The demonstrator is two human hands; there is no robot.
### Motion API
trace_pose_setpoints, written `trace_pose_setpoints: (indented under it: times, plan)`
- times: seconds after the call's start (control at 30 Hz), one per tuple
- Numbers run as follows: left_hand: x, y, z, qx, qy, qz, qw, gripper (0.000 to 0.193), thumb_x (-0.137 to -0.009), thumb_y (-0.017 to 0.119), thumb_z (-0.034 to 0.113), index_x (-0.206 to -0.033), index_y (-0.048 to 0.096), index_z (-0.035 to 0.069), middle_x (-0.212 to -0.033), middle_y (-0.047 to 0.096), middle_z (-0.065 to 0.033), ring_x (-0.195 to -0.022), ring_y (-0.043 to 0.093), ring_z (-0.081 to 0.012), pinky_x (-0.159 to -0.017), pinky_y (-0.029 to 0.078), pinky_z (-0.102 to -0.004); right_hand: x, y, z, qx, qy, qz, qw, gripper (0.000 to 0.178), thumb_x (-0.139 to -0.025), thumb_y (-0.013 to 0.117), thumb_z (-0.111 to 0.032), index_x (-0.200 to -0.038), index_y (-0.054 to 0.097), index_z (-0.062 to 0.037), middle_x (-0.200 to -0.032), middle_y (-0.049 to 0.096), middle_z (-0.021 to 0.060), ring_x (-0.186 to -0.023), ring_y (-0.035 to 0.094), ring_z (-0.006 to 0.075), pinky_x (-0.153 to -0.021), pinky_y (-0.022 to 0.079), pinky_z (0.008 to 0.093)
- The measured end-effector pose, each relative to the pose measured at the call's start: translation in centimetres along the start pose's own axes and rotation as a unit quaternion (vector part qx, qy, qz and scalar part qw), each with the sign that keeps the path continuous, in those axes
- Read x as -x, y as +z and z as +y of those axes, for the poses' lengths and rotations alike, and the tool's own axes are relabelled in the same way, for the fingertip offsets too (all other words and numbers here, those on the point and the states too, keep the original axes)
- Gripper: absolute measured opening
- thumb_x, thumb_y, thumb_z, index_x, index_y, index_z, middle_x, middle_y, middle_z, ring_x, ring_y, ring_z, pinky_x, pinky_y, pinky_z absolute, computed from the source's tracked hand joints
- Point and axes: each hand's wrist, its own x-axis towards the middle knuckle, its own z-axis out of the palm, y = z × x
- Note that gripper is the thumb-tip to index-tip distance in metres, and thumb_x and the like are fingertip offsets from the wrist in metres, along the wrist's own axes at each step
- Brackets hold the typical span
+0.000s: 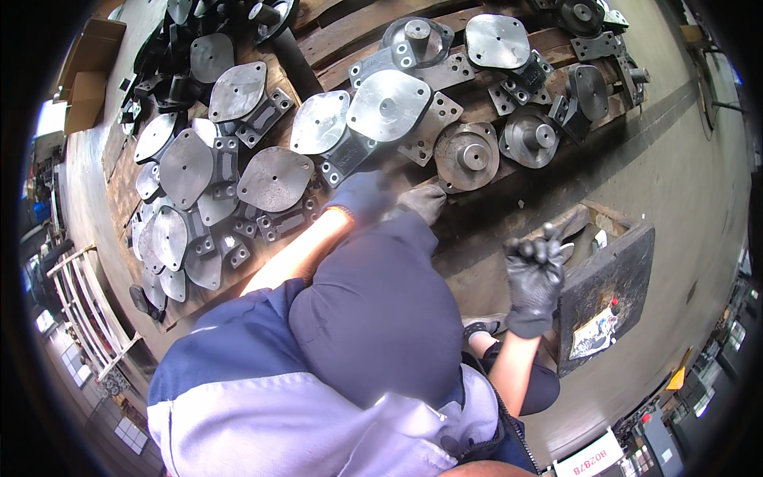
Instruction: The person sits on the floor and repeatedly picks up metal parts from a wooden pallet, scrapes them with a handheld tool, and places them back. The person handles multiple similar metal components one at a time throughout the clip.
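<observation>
My left hand point(359, 196), in a dark blue glove, reaches to the near edge of the metal parts and is smeared by motion. Its fingers are hidden, so whether it grips anything does not show. Closest to it is a dark bracket with bolt holes point(343, 159), under a shiny lozenge-shaped plate point(320, 122). A larger bright plate point(389, 105) lies just beyond. Over at the right, my right hand point(534, 280), in a black glove, is raised beside a dark box. Its fingers are loosely bent and apart, with nothing visible in them.
Several similar flanged metal parts point(276, 179) crowd the wooden pallet point(350, 36). Round flanges with a central stub point(474, 157) sit along its right edge. The dark open box point(612, 294) stands at the right. A cardboard box point(89, 79) is at the far left.
</observation>
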Motion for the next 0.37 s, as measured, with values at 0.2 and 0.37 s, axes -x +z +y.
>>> trace_pose_setpoints:
  times: [0.2,0.37]
  plan:
    - [-1.0,-1.5,1.8,0.645,-0.117,0.045,0.754,0.027,-0.09,0.056,0.029,-0.106,0.059,0.008,-0.099,0.064,-0.0089,-0.085,0.061,-0.021,-0.074,0.048,-0.0315,-1.6,-0.3,2.6,-0.002,0.063,-0.024,0.998,0.029,-0.094,0.051,-0.021,-0.117,0.054,-0.0026,-0.068,0.046,0.0002,-0.074,0.05,0.0168,-0.089,0.046,0.0415]
    - [-3.2,-1.5,-0.4,0.787,-0.181,0.08,0.584,0.035,-0.088,0.058,0.041,-0.108,0.056,0.013,-0.115,0.062,-0.0115,-0.092,0.062,-0.0203,-0.074,0.049,-0.0352,-3.7,1.0,2.5,0.017,0.076,-0.031,0.996,0.032,-0.093,0.053,-0.022,-0.119,0.053,-0.0031,-0.069,0.046,0.0,-0.075,0.049,0.0168,-0.091,0.045,0.0437]
